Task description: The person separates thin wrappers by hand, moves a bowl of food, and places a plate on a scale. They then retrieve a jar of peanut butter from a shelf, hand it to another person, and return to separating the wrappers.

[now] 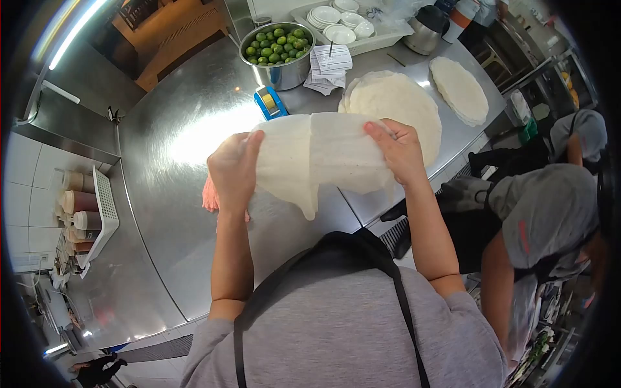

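A thin, pale, partly see-through dough sheet [284, 152] hangs between my hands over the steel counter, its lower edge drooping to a point. My left hand [233, 167] is closed on its left side, the thumb on top. At the other end, my right hand [402, 154] pinches the sheet between thumb and fingers. A crease or overlapping edge runs down its middle. Just behind my right hand lies a stack of round dough sheets [404, 97]. A pink cloth [210, 196] lies partly hidden behind my left hand and forearm.
Along the counter's [174, 213] back stand a steel pot [279, 74] of limes, a blue tape dispenser [270, 102], spiked paper slips [331, 64] and a tray [381, 40] of plates. Another sheet stack [459, 90] sits right. A bottle basket [107, 207] is left; a co-worker [543, 213] is right.
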A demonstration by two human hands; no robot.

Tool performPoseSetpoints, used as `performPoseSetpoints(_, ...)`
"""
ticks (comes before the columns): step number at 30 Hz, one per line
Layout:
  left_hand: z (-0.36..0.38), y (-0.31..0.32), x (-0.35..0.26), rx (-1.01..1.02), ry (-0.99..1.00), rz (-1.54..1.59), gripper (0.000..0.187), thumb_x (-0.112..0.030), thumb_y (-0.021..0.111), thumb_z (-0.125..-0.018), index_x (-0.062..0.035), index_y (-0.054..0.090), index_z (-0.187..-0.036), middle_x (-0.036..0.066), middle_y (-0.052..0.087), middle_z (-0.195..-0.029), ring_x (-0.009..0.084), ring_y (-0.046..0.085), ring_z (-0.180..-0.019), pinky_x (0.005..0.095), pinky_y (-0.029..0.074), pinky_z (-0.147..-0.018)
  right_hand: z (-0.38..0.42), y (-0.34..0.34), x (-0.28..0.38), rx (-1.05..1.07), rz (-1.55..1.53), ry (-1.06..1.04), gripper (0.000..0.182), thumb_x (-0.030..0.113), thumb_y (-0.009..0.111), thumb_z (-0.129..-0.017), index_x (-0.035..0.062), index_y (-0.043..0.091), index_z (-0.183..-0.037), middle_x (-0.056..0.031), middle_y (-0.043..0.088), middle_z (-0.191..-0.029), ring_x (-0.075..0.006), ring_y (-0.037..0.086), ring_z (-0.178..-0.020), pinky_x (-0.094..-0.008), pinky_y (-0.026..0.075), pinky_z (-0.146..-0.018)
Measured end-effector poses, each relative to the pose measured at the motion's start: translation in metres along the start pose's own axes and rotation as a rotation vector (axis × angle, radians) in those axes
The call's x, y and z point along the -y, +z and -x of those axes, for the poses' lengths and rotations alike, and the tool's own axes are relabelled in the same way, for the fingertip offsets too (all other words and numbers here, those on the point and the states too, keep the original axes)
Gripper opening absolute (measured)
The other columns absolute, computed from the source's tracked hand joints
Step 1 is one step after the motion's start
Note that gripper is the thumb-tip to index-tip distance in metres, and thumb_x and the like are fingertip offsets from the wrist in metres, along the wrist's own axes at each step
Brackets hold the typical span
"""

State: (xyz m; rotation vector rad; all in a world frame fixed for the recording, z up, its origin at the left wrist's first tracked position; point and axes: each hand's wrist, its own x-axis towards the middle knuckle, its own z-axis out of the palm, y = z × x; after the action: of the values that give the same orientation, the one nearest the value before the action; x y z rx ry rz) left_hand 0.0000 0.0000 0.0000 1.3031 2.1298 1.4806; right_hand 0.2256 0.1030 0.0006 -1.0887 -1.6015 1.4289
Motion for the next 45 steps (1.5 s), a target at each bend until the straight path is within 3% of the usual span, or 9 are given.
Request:
performPoseSetpoints(12,-0.02,-0.051,0.05,-0.344,-0.102,0.364,0.019,-0.018,0.061,-0.08,0.001,0.063,-0.077,-0.003,0.054,-0.062,0.0018,0.042,-0.056,0.0173,0.033,-0.05,-0.005,-0.054,-0.013,-0.277,-0.259,0.051,0.022,0.023,0.063,-0.079,0.0013,0.062,-0.082,-0.001,0.059,-0.07,-0.006,0.052,-0.059,-0.0199,0.041,-0.052)
performPoseSetpoints(18,-0.016,-0.051,0.045,-0.306,-0.128,0.398,0.02,-0.018,0.06,-0.081,0.0006,0.062,-0.077,-0.002,0.055,-0.064,0.0032,0.044,-0.058,0.018,0.035,-0.052,0.003,-0.103,-0.046,-0.351,0.006,0.204,0.02,0.018,0.061,-0.077,-0.0013,0.061,-0.084,-0.0039,0.061,-0.073,-0.0093,0.054,-0.063,-0.0213,0.043,-0.058)
performPoseSetpoints(25,-0.027,0.041,-0.056,0.106,0.114,0.296,0.019,-0.018,0.061,-0.08,0.0005,0.062,-0.079,-0.001,0.056,-0.063,0.0047,0.046,-0.055,0.0197,0.038,-0.052,0.033,-0.096,0.005,0.086,0.217,0.075,0.014,0.014,0.061,-0.077,0.0006,0.063,-0.079,-0.0013,0.061,-0.069,-0.0075,0.053,-0.063,-0.0224,0.044,-0.06)
performPoseSetpoints(31,-0.044,0.151,-0.111,0.508,0.623,-0.103,0.028,-0.024,0.061,-0.077,-0.005,0.059,-0.096,0.011,0.059,-0.1,0.0228,0.058,-0.08,0.0339,0.045,-0.067,0.06,-0.122,0.055,0.335,0.11,-0.131,0.01,0.008,0.063,-0.075,-0.0007,0.063,-0.08,-0.0039,0.062,-0.069,-0.0071,0.054,-0.063,-0.0206,0.043,-0.06)
performPoseSetpoints(33,-0.026,0.176,-0.12,0.639,0.769,0.489,0.031,-0.025,0.061,-0.076,-0.0059,0.058,-0.1,0.012,0.057,-0.102,0.0236,0.058,-0.084,0.0354,0.045,-0.071,0.061,-0.146,0.057,0.263,0.165,-0.193,0.008,0.005,0.063,-0.075,-0.001,0.063,-0.08,-0.0042,0.062,-0.07,-0.0073,0.055,-0.065,-0.0198,0.043,-0.06)
performPoseSetpoints(36,0.003,0.179,-0.155,1.124,0.404,0.864,0.03,-0.025,0.062,-0.075,-0.0063,0.06,-0.097,0.011,0.06,-0.093,0.0229,0.059,-0.081,0.0358,0.045,-0.071,0.057,-0.19,0.06,0.078,0.06,-0.207,0.006,0.003,0.063,-0.074,-0.0013,0.063,-0.079,-0.0049,0.063,-0.069,-0.0079,0.058,-0.064,-0.0199,0.044,-0.058)
performPoseSetpoints(38,0.0,0.198,-0.162,1.229,0.67,0.044,0.024,-0.021,0.064,-0.074,-0.0046,0.061,-0.091,0.005,0.062,-0.08,0.0166,0.058,-0.073,0.0327,0.045,-0.067,0.046,-0.228,0.052,0.01,-0.011,-0.19,0.007,0.004,0.064,-0.073,-0.0012,0.064,-0.078,-0.0041,0.062,-0.067,-0.0076,0.056,-0.061,-0.02,0.043,-0.056)
performPoseSetpoints(43,-0.05,0.298,-0.169,1.146,0.173,0.311,0.016,-0.015,0.062,-0.074,-0.0014,0.062,-0.082,0.004,0.061,-0.068,0.0096,0.053,-0.06,0.0237,0.043,-0.057,-0.015,-0.345,0.032,-0.222,0.317,-0.024,0.011,0.008,0.064,-0.072,-0.0014,0.063,-0.077,-0.0006,0.057,-0.062,-0.0063,0.05,-0.056,-0.0205,0.039,-0.052)
performPoseSetpoints(45,-0.085,0.341,-0.191,1.034,0.302,0.185,0.013,-0.011,0.061,-0.073,-0.0015,0.062,-0.082,0.007,0.061,-0.067,0.011,0.053,-0.058,0.024,0.042,-0.056,-0.058,-0.387,0.019,-0.227,0.463,-0.069,0.012,0.009,0.062,-0.073,-0.0016,0.063,-0.078,-0.0005,0.056,-0.06,-0.0065,0.048,-0.056,-0.021,0.039,-0.052)
